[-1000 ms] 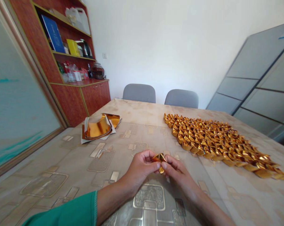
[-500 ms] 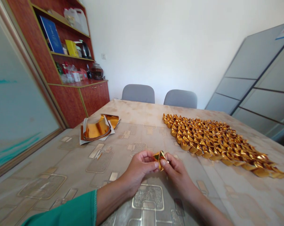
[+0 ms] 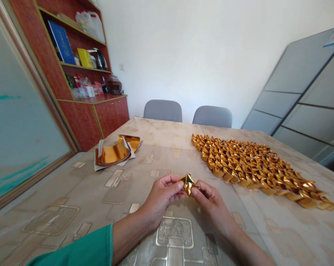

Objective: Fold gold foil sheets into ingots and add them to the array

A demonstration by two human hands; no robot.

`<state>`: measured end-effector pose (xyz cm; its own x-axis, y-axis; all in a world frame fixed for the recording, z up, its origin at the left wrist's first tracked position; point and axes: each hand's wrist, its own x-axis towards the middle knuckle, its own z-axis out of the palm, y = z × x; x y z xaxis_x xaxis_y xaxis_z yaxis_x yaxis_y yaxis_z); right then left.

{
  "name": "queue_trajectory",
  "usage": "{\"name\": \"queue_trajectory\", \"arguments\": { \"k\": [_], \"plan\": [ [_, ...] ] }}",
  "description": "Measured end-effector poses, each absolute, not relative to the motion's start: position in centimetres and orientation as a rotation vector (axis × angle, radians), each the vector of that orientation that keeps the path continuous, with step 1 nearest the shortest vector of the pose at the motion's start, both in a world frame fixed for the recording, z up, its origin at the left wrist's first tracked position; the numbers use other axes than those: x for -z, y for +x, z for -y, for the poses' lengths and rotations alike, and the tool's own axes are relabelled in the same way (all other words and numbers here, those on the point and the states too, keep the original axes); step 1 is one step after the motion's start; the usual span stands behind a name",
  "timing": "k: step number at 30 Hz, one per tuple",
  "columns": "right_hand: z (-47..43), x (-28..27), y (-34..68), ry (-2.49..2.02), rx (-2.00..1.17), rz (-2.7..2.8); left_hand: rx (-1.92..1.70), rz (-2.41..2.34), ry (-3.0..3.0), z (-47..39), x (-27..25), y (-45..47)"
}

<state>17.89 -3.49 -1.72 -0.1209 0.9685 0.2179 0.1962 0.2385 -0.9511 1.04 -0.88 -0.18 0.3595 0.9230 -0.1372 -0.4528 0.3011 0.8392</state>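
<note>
A small folded piece of gold foil paper [image 3: 188, 183] is held above the table between both hands. My left hand [image 3: 164, 195] pinches its left side between thumb and fingers. On the opposite side, my right hand [image 3: 208, 199] grips it with the thumb in front and the fingers behind. To the right, many folded gold paper ingots [image 3: 247, 162] stand packed in rows. At the left lies a loose stack of gold foil paper sheets [image 3: 114, 151], curled, with pale undersides showing.
A patterned cover lies over the table [image 3: 86, 195]. Two grey chairs [image 3: 162, 110] stand at its far side against the white wall. A red-brown cabinet [image 3: 111, 111] with bottles and a kettle is at the left, and grey panelled doors [image 3: 288, 81] are at the right.
The gold paper has been turned and pressed between my fingers, and its folds face differently. My left thumb has shifted up along its edge. The sheets and the rows of ingots are unchanged.
</note>
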Motion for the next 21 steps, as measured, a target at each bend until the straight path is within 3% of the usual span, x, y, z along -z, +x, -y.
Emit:
{"name": "queue_trajectory", "arguments": {
  "k": [21],
  "plan": [
    [3.61, 1.08, 17.13, -1.103, -0.930, 1.434, -1.184, -0.808, 1.013, 1.33, -0.40, 1.40]
  ]
}}
